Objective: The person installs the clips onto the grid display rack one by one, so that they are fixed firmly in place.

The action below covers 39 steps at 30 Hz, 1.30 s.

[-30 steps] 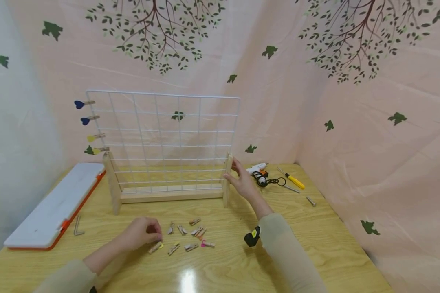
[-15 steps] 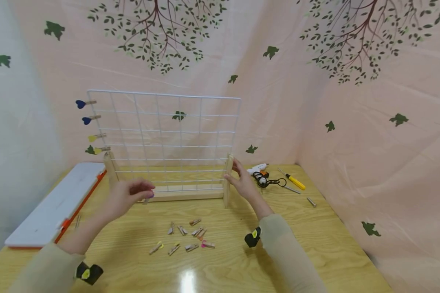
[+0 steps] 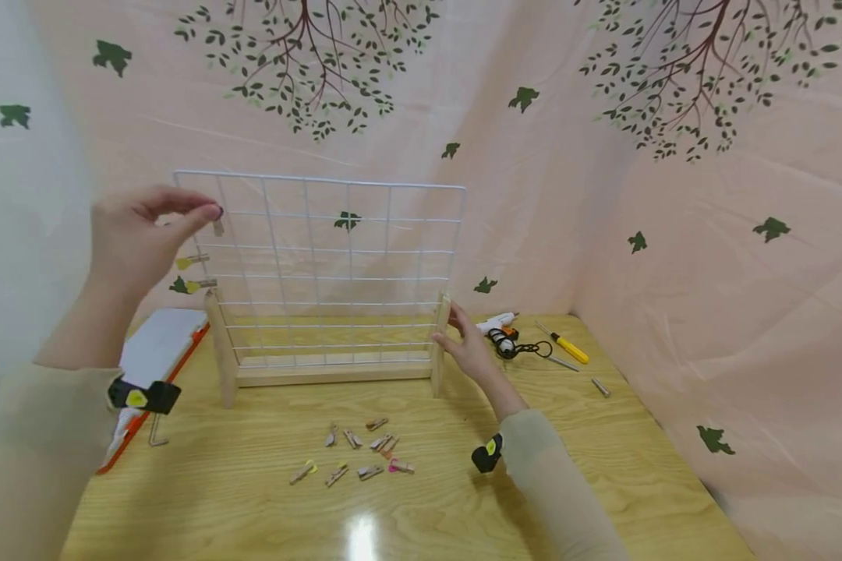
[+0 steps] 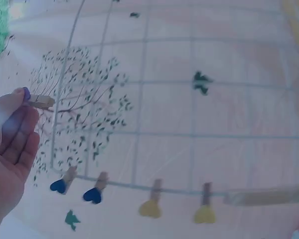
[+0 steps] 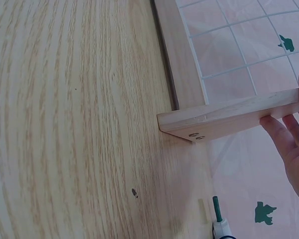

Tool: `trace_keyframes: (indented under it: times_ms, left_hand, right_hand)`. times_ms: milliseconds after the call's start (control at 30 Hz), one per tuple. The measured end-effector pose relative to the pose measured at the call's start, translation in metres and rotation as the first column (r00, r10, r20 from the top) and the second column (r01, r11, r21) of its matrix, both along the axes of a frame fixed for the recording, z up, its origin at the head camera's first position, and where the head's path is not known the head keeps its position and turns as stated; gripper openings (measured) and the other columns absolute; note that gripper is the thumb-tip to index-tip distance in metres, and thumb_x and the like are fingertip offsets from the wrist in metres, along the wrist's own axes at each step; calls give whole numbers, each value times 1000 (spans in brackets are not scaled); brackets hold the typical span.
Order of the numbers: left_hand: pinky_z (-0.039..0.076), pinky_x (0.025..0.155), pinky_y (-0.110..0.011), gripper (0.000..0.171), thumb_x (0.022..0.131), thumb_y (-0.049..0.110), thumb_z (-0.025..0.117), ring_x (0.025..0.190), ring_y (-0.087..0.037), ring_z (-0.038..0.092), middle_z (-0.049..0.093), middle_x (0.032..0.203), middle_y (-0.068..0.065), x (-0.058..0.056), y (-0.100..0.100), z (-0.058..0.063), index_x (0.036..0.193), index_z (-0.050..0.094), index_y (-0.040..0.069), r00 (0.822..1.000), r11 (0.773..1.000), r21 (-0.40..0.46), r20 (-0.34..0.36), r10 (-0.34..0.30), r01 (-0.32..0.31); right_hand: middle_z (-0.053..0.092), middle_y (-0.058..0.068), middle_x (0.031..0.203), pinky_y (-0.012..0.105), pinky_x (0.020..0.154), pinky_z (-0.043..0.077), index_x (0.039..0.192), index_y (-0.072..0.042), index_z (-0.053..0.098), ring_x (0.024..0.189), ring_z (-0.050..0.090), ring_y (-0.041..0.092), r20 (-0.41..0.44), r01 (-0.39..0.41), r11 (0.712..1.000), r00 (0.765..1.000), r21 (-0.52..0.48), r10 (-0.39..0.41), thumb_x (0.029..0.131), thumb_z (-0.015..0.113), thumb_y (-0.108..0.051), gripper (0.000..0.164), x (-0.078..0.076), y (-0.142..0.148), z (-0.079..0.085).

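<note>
My left hand (image 3: pixel 136 234) pinches a small wooden clothespin (image 4: pixel 41 102) with a purple decoration, held near the upper left corner of a white wire grid (image 3: pixel 323 180). Its jaws point towards the grid's top edge in the left wrist view. Two clothespins with blue hearts (image 4: pixel 93 194) and two with yellow hearts (image 4: pixel 150 208) are clipped along the grid's left side; the hand hides the blue ones in the head view. My right hand (image 3: pixel 472 351) grips the right wooden post (image 5: pixel 224 112) of the grid's stand, thumb in front. Several loose clothespins (image 3: pixel 370 472) lie on the table.
A white case (image 3: pixel 161 343) with an orange-red edge lies at the left, a hex key (image 3: pixel 156 431) beside it. Behind the right hand are a glue gun (image 3: pixel 497 322), a black cord (image 3: pixel 505 348), a yellow-handled screwdriver (image 3: pixel 570 348) and a bolt (image 3: pixel 599 387).
My left hand has lifted a purple-decorated clothespin from near the loose ones and carried it up and left to the grid's upper left corner. The right hand stays on the post.
</note>
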<state>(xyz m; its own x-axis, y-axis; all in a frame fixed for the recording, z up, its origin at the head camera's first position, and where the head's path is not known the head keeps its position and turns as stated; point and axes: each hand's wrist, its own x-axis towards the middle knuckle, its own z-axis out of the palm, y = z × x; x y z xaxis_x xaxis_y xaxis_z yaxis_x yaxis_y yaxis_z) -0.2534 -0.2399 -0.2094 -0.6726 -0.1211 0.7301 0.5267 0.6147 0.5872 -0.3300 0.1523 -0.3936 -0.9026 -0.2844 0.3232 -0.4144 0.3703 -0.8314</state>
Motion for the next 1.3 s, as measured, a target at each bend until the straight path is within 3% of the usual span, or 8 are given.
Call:
trace_keyframes:
  times_ms: [100, 233, 433, 800, 1100, 1233, 1300]
  left_hand:
    - [35, 87, -15, 22, 78, 21, 67, 80, 2, 55, 64, 81, 23, -7, -6, 20, 96, 70, 8, 999, 996, 82, -29, 45, -42]
    - [32, 99, -19, 19, 78, 20, 67, 87, 0, 57, 68, 90, 12, -16, -10, 38, 95, 70, 12, 999, 976, 217, -29, 38, -30]
    - [40, 91, -16, 27, 74, 26, 67, 91, -3, 58, 67, 95, 7, -32, -17, 44, 96, 69, 12, 999, 947, 322, 38, 3, -15]
    - [39, 91, -15, 22, 78, 28, 63, 94, 1, 53, 66, 91, 13, -48, -20, 40, 96, 69, 16, 994, 972, 216, 71, 78, -92]
    - [40, 90, -15, 24, 79, 29, 62, 94, -1, 54, 65, 96, 11, -52, -20, 37, 98, 69, 16, 991, 978, 184, 106, 78, -97]
    - [36, 96, -17, 27, 80, 30, 62, 101, -3, 51, 64, 102, 10, -50, -19, 35, 103, 67, 17, 991, 982, 169, 122, 58, -78]
    - [33, 97, -16, 29, 81, 32, 60, 103, -2, 48, 62, 107, 10, -48, -19, 35, 106, 66, 19, 990, 986, 134, 119, 82, -97]
  right_hand:
    - [38, 16, 135, 47, 96, 37, 142, -10, 20, 125, 35, 31, -2, -2, 1000, 1000, -3, 2, 86, 58, -12, 68, -1, 1, -1]
    - [38, 16, 135, 47, 95, 38, 142, -12, 21, 125, 35, 31, 9, 4, 1000, 1000, -8, -4, 86, 59, -12, 68, -1, 2, -3]
    - [38, 16, 136, 48, 96, 36, 142, -14, 21, 125, 35, 32, 13, -4, 1000, 1000, -18, 4, 86, 58, -12, 67, -1, 3, -5]
    - [37, 15, 136, 47, 97, 35, 142, -13, 21, 125, 35, 31, -18, -15, 1000, 1000, -4, 15, 86, 58, -11, 66, 0, 2, -3]
    - [37, 16, 136, 48, 97, 35, 142, -12, 21, 125, 35, 32, -14, -9, 1000, 1000, -4, 9, 87, 57, -10, 66, 1, 1, -2]
    - [37, 16, 137, 46, 96, 37, 142, -12, 21, 125, 35, 32, -16, -8, 1000, 1000, 1, 8, 87, 57, -11, 66, 2, 1, -1]
    - [37, 15, 137, 46, 95, 38, 142, -12, 20, 125, 35, 32, -13, -8, 1000, 1000, 1, 8, 87, 57, -12, 67, 1, 1, 0]
